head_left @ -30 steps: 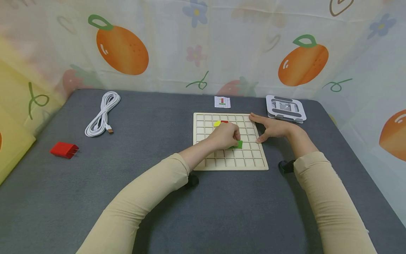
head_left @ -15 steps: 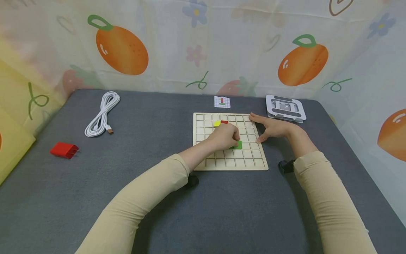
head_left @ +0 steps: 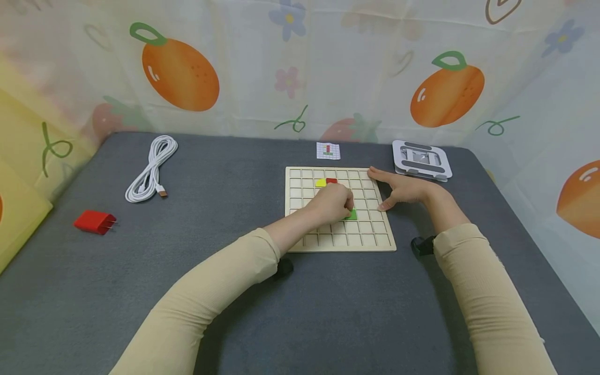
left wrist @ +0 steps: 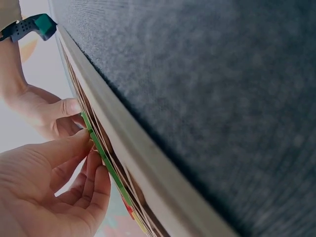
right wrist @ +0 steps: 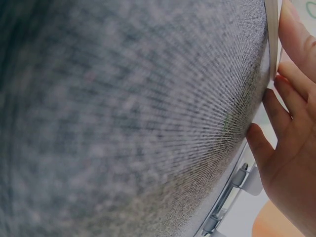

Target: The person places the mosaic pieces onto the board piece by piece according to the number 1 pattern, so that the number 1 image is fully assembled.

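My left hand [head_left: 330, 202] reaches over a pale wooden grid board [head_left: 337, 246], fingers curled down at a flat green piece [head_left: 353, 214]. In the left wrist view the thumb and fingertips pinch this green piece [left wrist: 112, 172], a thin strip lying along the grid; the hand hides part of it from above. A yellow piece [head_left: 321, 183] and a red piece [head_left: 332, 180] sit side by side in the far part of the board. My right hand [head_left: 405, 188] steadies the board's right edge with spread fingers, the thumb on the rim and some fingertips on the cloth.
Behind the board lies a small card [head_left: 328, 151] printed with a coloured grid pattern. A folded grey-and-white stand [head_left: 423, 159] is at the back right. On the left are a coiled white cable [head_left: 151, 169] and a red plug adapter [head_left: 95, 222].
The green piece has shifted slightly toward the near side and lower under my left fingers. The yellow piece lies straighter beside the red one. My right hand stays at the board's edge.
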Demonstrator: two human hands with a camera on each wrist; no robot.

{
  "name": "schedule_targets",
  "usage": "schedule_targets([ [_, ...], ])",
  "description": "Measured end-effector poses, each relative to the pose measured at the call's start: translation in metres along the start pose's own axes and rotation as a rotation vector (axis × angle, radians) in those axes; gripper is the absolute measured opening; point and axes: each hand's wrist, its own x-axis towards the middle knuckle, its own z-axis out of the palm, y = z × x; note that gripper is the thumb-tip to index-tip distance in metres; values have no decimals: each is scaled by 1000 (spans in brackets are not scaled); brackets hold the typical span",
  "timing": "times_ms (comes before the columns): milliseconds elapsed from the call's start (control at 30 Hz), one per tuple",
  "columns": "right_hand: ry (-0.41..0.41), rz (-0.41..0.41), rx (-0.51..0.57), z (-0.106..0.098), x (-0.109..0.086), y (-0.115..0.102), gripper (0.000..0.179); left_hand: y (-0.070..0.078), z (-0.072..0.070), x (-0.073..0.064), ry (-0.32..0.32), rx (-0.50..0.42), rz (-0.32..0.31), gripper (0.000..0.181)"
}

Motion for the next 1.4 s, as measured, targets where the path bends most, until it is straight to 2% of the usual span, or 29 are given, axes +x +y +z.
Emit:
schedule_targets([
  [300,-6,0,9,0,0,0,111,2,-1,-1,14,50,15,7],
  [500,-8,-5,9,0,0,0,110,2,-5,-4,11,6,15,10],
  [633,-7,1,3,1,1,-1,110,0,-8,-7,2,-15,37,11],
  [733,-7,3,-10,2,0,-1,110,-5,-12,-10,20,-20,51,14],
  [833,-4,12,-27,1,-2,0,109,-11,-19,-14,63,-32,46,18],
  [1033,11,27,-80,0,-5,1,103,-26,-37,-25,178,-34,-10,26],
  [1267,41,-32,-207,5,-14,0,93,-46,-59,-51,315,-44,-72,35],
  [1400,75,-62,-244,6,-22,-3,82,-59,-71,-66,405,-23,-102,37],
])
